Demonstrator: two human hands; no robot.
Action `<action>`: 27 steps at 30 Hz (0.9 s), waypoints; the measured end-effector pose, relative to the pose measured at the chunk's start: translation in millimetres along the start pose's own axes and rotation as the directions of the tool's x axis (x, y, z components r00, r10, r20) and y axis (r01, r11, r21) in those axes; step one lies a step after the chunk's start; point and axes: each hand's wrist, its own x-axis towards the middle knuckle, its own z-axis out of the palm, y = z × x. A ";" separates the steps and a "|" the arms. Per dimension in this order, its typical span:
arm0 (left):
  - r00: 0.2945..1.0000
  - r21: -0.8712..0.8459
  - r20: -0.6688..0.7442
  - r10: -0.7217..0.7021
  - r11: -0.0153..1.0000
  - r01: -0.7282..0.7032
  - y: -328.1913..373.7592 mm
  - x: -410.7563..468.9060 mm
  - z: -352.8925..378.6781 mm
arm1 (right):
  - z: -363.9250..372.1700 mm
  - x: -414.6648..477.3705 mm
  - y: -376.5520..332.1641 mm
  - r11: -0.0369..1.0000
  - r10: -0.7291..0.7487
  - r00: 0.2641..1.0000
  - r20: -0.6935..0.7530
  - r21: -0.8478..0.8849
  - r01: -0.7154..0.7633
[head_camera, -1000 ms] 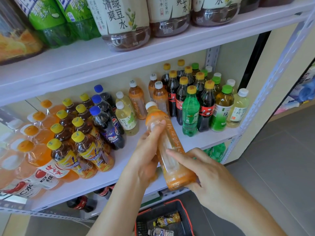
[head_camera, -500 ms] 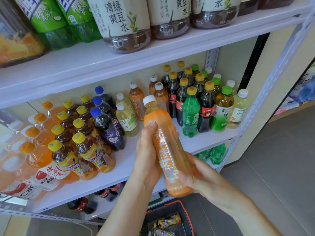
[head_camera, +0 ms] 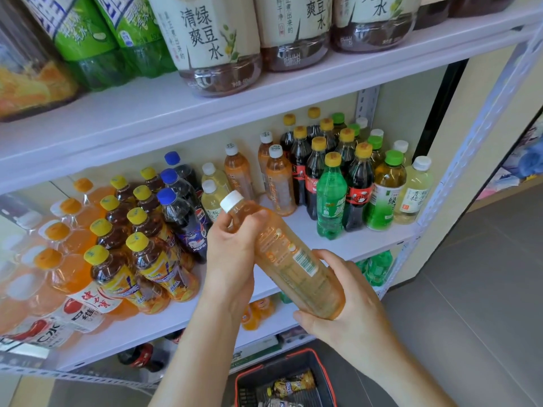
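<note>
Inspecting the orange drink bottle label-side up — my left hand wraps its neck, my right hand grips its base. Next, probably: lower it gently into the basket.

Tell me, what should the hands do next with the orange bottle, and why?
Probably lower the bottle into the basket. It is off the shelf and tilted, with its barcode side up. The left hand grips near its cap and the right hand grips its base. The basket sits below the hands with packets inside.
</note>
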 end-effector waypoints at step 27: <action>1.000 0.366 0.016 0.027 0.930 -0.030 9.9 55.9 2.4 | -3.5 17.0 11.6 0.986 0.013 0.983 -0.185 0.165 0.018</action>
